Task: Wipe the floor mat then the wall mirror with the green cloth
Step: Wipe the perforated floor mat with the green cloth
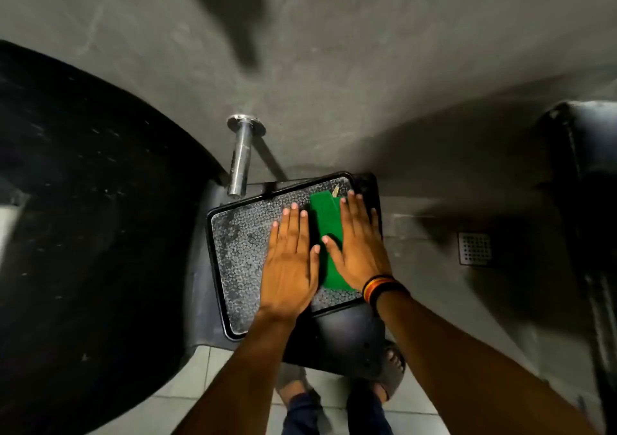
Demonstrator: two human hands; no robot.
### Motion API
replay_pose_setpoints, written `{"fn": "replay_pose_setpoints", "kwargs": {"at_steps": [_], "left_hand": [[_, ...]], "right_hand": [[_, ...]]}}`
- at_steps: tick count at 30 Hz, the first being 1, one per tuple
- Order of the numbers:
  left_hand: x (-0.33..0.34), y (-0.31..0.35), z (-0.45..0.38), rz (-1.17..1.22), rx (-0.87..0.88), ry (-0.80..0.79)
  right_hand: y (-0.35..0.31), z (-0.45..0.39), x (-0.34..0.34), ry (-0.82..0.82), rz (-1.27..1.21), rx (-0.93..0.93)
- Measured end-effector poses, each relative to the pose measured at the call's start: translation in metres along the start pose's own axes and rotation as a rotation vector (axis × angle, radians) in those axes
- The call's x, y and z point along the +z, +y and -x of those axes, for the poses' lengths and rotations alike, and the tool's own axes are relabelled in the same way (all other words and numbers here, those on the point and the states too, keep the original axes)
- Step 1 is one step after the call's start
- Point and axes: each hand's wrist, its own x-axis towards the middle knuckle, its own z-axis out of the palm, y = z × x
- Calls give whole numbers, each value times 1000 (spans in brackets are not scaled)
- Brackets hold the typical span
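Your left hand (289, 261) lies flat and open on the floor mat (240, 251), fingers straight and together, gripping nothing. Your right hand (359, 244) is also spread flat, palm down, pressing on the green cloth (325, 220) without closing around it; the thumb rests across the cloth's middle. The cloth is folded into a long strip and sits on the right part of the mat, between your two hands and partly under the right one. The mat has a pebbled grey surface with a raised black rim. A metal pipe (241, 157) stands just beyond the mat's far edge, and a floor drain (474, 248) lies well off to the right.
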Motion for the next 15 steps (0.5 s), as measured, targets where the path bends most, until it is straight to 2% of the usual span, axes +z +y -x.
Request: {"fn": "replay_pose_setpoints", "kwargs": {"at_steps": [3,7,15], "left_hand": [[15,-11,-4,8,-38,15],[29,-15,-8,22,-8,15],[21,-5,-9,24,14,79]], "right_hand": [[4,-11,27,-35,53,17],[7,-16,47,-42,102,44],[2,-22,36,44,-94,90]]}}
